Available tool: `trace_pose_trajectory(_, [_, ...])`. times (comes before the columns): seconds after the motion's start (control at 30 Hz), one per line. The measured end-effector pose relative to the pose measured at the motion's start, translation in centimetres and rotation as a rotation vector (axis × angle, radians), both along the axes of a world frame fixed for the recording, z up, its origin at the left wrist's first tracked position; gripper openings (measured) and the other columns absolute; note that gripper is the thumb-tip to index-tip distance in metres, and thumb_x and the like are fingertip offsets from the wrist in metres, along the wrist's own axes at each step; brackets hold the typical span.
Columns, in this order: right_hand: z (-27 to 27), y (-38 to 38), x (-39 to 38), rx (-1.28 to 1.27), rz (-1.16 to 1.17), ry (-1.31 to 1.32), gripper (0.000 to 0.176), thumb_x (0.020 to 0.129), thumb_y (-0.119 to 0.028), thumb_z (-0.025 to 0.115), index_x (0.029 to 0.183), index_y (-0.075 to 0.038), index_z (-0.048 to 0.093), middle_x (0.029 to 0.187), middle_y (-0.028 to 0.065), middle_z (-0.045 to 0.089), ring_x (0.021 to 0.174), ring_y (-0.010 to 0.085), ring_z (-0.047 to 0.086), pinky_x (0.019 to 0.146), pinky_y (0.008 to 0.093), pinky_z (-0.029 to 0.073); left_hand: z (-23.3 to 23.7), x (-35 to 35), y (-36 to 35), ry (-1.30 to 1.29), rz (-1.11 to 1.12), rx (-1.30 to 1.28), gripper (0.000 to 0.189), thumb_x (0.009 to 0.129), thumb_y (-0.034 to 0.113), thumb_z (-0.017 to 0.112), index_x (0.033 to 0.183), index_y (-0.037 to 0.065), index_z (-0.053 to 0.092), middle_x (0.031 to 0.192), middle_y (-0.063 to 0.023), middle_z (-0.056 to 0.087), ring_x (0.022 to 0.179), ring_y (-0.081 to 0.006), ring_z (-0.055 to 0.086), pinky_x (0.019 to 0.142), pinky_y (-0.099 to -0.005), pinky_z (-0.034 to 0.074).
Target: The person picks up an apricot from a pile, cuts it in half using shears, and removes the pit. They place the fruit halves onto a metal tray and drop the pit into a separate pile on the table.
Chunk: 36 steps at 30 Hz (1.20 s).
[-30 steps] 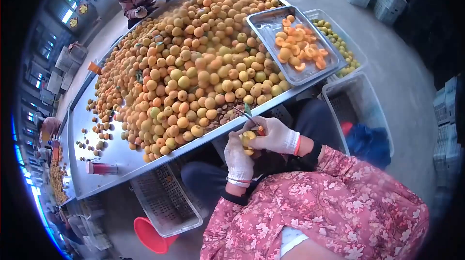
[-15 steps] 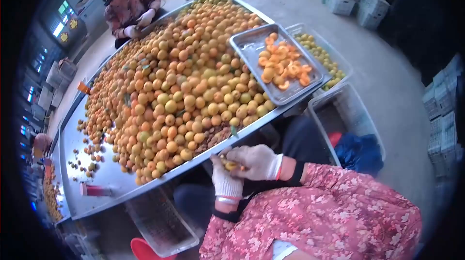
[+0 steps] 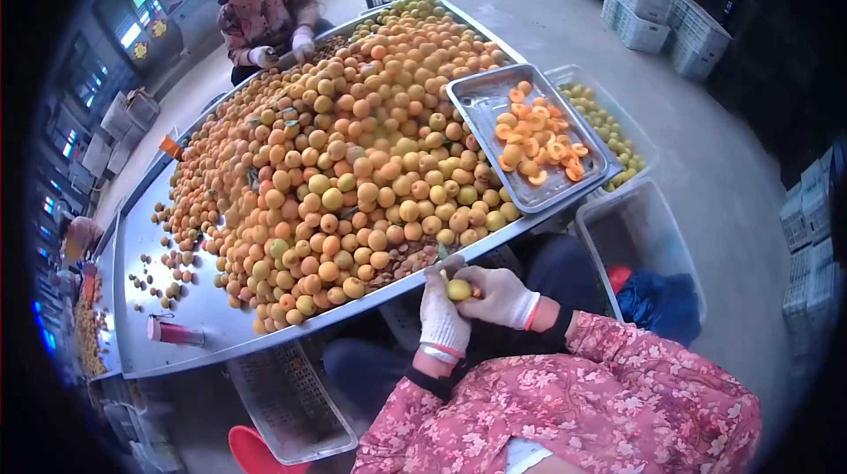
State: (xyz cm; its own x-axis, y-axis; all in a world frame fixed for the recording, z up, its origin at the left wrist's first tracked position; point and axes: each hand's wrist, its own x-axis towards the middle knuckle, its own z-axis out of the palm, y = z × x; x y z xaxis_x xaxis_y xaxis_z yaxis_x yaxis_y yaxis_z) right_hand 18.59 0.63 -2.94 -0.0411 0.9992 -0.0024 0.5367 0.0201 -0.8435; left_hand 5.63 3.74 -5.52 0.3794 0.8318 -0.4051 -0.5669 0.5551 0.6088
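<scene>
Both my hands wear white knitted gloves and meet in front of my lap, near the table's edge. Between them is a yellow-green apricot (image 3: 459,289). The fingers of my left hand (image 3: 440,319) close around its left side, a dark tip showing above them that I cannot identify. My right hand (image 3: 505,297) pinches the fruit from the right, and a small orange bit shows by its fingertips. A big heap of whole apricots (image 3: 353,183) covers the metal table (image 3: 141,297). On its right corner rests a metal tray (image 3: 481,96) with pitted apricot halves (image 3: 534,134).
Brown pits (image 3: 410,260) lie at the near edge. A pink-red cylinder (image 3: 176,331) lies left. Below are a plastic crate (image 3: 287,403), a bin (image 3: 648,218) with a blue bag, and a red basin (image 3: 256,452). Another gloved person (image 3: 269,15) works at the far side.
My hands have parted slightly and turned, so the greenish apricot shows more plainly between them. The whole view has shifted a little. The far person's hands have also moved.
</scene>
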Motion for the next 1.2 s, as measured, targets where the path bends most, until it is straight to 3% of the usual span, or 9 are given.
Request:
trace_pose_trajectory(0.1, [0.8,0.8,2.1,-0.424,-0.267,0.770,0.034,0.083,-0.025,0.070,0.106,-0.002,0.063,0.076,0.0022,0.066,0.051,0.0086,0.054,0.046,0.0225,0.042,0.5,1.8,1.1,-0.184,0.077,-0.101,0.048,0.098,0.051,0.043,0.120,0.011,0.056,0.116,-0.0062,0.060,0.112,-0.0255,0.054,0.095,-0.0462,0.044])
trace_pose_trajectory(0.2, [0.1,2.8,5.6,-0.316,-0.416,1.003,0.025,0.090,-0.028,0.061,0.096,-0.003,0.062,0.072,0.0078,0.066,0.039,0.0095,0.045,0.035,0.0234,0.032,-0.1,2.1,1.6,-0.219,0.159,-0.045,0.041,0.098,0.043,0.048,0.121,0.010,0.056,0.118,-0.0050,0.060,0.111,-0.0243,0.055,0.097,-0.0459,0.043])
trace_pose_trajectory(0.33, [1.8,7.0,11.2,-0.088,-0.654,1.411,0.042,0.090,-0.051,0.059,0.094,-0.009,0.054,0.071,0.0034,0.058,0.040,0.0089,0.039,0.034,0.0230,0.028,1.2,1.2,1.4,0.229,-0.035,0.164,0.030,0.094,0.015,0.053,0.123,0.005,0.056,0.120,-0.0076,0.058,0.103,-0.0188,0.059,0.097,-0.0363,0.043])
trace_pose_trajectory(0.53, [0.7,7.3,9.5,-0.118,-0.715,1.478,0.029,0.092,-0.037,0.062,0.090,-0.009,0.055,0.062,-0.0026,0.048,0.041,0.0088,0.039,0.038,0.0244,0.032,2.1,-1.7,3.3,0.543,0.033,0.494,0.032,0.089,0.004,0.053,0.120,0.000,0.057,0.111,-0.0070,0.061,0.101,-0.0156,0.057,0.095,-0.0277,0.043])
trace_pose_trajectory(0.67, [2.1,4.9,7.1,-0.190,-0.472,1.454,0.032,0.096,-0.034,0.055,0.100,-0.003,0.055,0.058,-0.0018,0.044,0.043,0.0090,0.037,0.040,0.0255,0.031,3.3,-5.4,7.2,0.571,0.166,0.405,0.027,0.091,0.009,0.055,0.116,0.000,0.060,0.100,-0.0056,0.064,0.085,-0.0124,0.062,0.076,-0.0242,0.049])
trace_pose_trajectory(0.8, [3.5,0.4,4.0,-0.485,-0.155,1.357,0.042,0.099,-0.038,0.047,0.113,0.002,0.048,0.058,0.0048,0.047,0.047,0.0143,0.044,0.048,0.0289,0.039,4.9,-7.3,11.5,0.790,0.122,0.519,0.029,0.089,0.007,0.058,0.116,-0.004,0.059,0.107,-0.0096,0.064,0.096,-0.0162,0.060,0.087,-0.0278,0.049])
trace_pose_trajectory(0.93, [4.3,-1.7,4.0,-0.744,0.105,1.274,0.031,0.099,-0.027,0.049,0.113,0.001,0.049,0.066,0.0107,0.058,0.051,0.0170,0.054,0.050,0.0294,0.046,2.8,-6.8,15.1,1.122,0.134,0.687,0.038,0.084,0.011,0.065,0.120,0.001,0.058,0.104,-0.0126,0.064,0.094,-0.0211,0.062,0.086,-0.0319,0.050])
trace_pose_trajectory(1.07, [4.9,-1.6,5.2,-0.788,0.058,1.130,0.029,0.098,-0.025,0.048,0.112,0.000,0.050,0.068,0.0118,0.060,0.053,0.0163,0.057,0.048,0.0271,0.047,2.5,-4.3,17.4,1.593,0.162,0.926,0.050,0.076,0.016,0.073,0.123,0.012,0.058,0.101,-0.0149,0.060,0.091,-0.0303,0.062,0.084,-0.0389,0.050])
trace_pose_trajectory(1.2, [5.8,-1.5,5.9,-0.955,0.005,0.995,0.029,0.097,-0.027,0.051,0.109,-0.002,0.052,0.071,0.0100,0.062,0.055,0.0151,0.059,0.046,0.0258,0.048,1.7,-4.3,19.8,1.690,0.056,0.960,0.048,0.075,0.014,0.073,0.121,0.017,0.058,0.102,-0.0151,0.059,0.093,-0.0335,0.061,0.084,-0.0410,0.050])
